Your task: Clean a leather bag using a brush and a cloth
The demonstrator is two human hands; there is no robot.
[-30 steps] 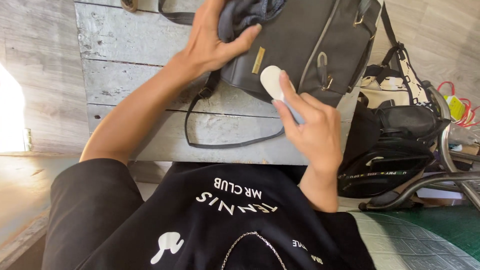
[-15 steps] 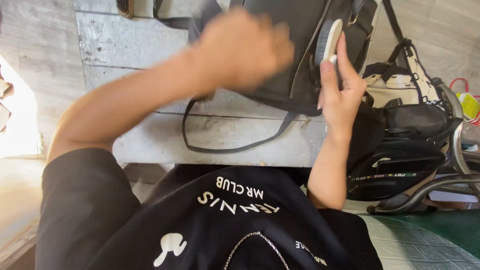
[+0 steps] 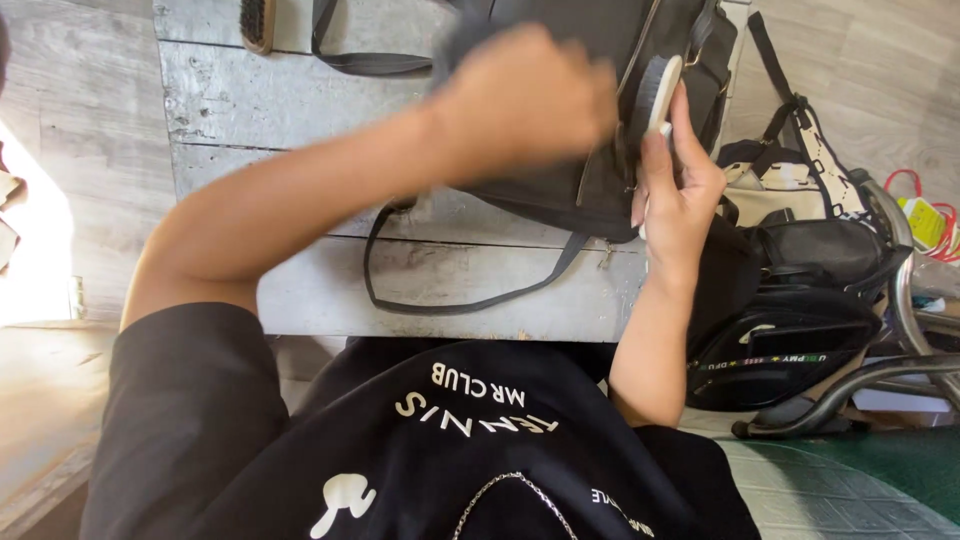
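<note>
- The right hand (image 3: 678,190) sits at about two o'clock from the middle of the view, fingers wrapped around a small white-backed brush (image 3: 658,92). The brush stands on edge, bristles turned toward the bag, probably so they can meet its side panel.
- The left hand (image 3: 525,100) is at twelve o'clock, blurred. It lies over the top of the bag with a bit of grey cloth (image 3: 452,42) showing at its far side; I cannot tell whether the fingers are clenched on the cloth or just pressing down. My guess is that it is there to steady the bag.
- The dark grey bag (image 3: 590,180) lies on the table between the two hands, touching both, its right end near the table's three o'clock edge.
- Its long strap (image 3: 455,303) loops loose toward six o'clock across the boards, stopping short of the near edge.
- The weathered grey plank table (image 3: 260,120) has bare boards out toward nine and ten o'clock, so the left elbow has room to swing there. A second brush (image 3: 258,22) with dark bristles lies at eleven o'clock, well apart from the hands.
- On the right side room is tight: just past the table edge at three o'clock is a pile of other bags (image 3: 800,270), black and cream, and beyond them a curved metal tube (image 3: 895,260), perhaps a chair frame.
</note>
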